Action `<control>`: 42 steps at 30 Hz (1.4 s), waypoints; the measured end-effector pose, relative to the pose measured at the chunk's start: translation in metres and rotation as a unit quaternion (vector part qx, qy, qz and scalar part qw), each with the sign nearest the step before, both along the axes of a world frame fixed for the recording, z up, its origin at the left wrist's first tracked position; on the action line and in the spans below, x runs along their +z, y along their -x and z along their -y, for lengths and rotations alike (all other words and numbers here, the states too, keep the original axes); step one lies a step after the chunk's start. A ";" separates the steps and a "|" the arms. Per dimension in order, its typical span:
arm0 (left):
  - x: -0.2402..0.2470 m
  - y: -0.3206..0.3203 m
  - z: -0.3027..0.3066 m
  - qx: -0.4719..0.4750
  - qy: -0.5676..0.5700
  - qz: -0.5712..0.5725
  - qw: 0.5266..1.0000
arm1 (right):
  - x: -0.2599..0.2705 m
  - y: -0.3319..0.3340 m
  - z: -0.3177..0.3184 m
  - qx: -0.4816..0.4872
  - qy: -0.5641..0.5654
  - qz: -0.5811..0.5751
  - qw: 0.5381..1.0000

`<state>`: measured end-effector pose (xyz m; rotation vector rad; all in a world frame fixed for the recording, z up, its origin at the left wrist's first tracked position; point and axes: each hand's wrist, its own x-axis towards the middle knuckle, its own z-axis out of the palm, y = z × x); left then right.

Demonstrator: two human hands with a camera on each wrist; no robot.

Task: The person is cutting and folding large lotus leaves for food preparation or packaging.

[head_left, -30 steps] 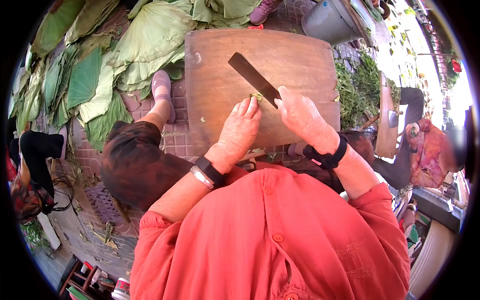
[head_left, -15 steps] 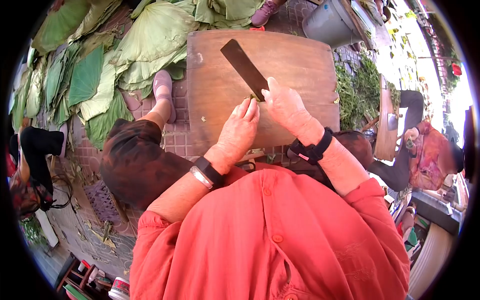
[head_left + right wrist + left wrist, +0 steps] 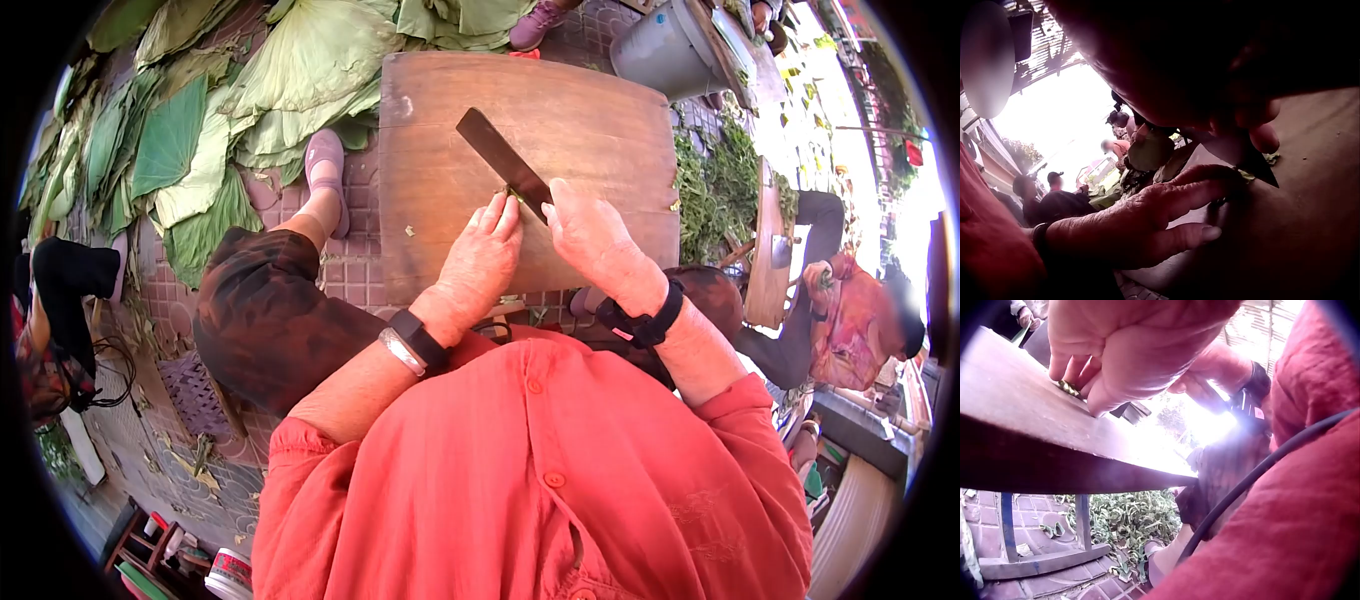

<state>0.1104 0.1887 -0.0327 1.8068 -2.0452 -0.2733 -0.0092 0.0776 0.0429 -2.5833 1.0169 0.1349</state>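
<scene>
On the small wooden table (image 3: 430, 130), the left hand (image 3: 470, 262) rests with fingertips bent down at the blade's side. In the left wrist view its fingers and thumb pinch a small green rolled leaf piece (image 3: 1068, 388) against the tabletop. The right hand (image 3: 600, 245) grips a long, dark, broad-bladed knife (image 3: 497, 150) by its handle, which the hand mostly hides. The blade points forward and left, crossing just beyond the left fingertips at the green piece. In the right wrist view the blade (image 3: 1244, 156) stands close over the tabletop.
Large green leaves (image 3: 300, 60) spread over the brick paving at the left. A grey bucket (image 3: 665, 55) stands beyond the table's far right corner. Shredded greens (image 3: 715, 185) lie right of the table, near a wooden bench (image 3: 770, 250) and a seated person (image 3: 850, 320).
The right hand and knife first shifted left toward the left fingertips, then came back right and slightly nearer the body. The left hand stays in nearly the same place.
</scene>
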 end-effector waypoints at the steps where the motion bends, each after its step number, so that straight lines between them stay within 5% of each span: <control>1: 0.000 0.001 -0.001 0.002 -0.004 0.000 1.000 | -0.003 -0.003 0.001 0.004 0.001 0.000 1.000; 12: -0.004 0.000 -0.002 0.002 0.033 -0.018 0.999 | -0.025 0.007 0.003 -0.095 0.010 0.067 0.993; 17: -0.001 -0.004 -0.003 0.036 0.064 -0.074 0.994 | -0.016 0.005 0.004 -0.035 0.005 0.044 0.998; 26: 0.005 -0.005 -0.007 0.034 -0.021 0.026 0.999 | -0.011 -0.009 -0.002 -0.027 0.021 0.031 0.999; 32: -0.001 0.000 -0.012 0.032 0.035 0.070 0.996 | -0.017 -0.003 0.002 -0.033 0.031 0.049 0.998; 42: 0.003 0.000 -0.005 -0.001 -0.001 0.034 0.999 | -0.006 0.005 -0.008 -0.017 0.039 0.029 0.999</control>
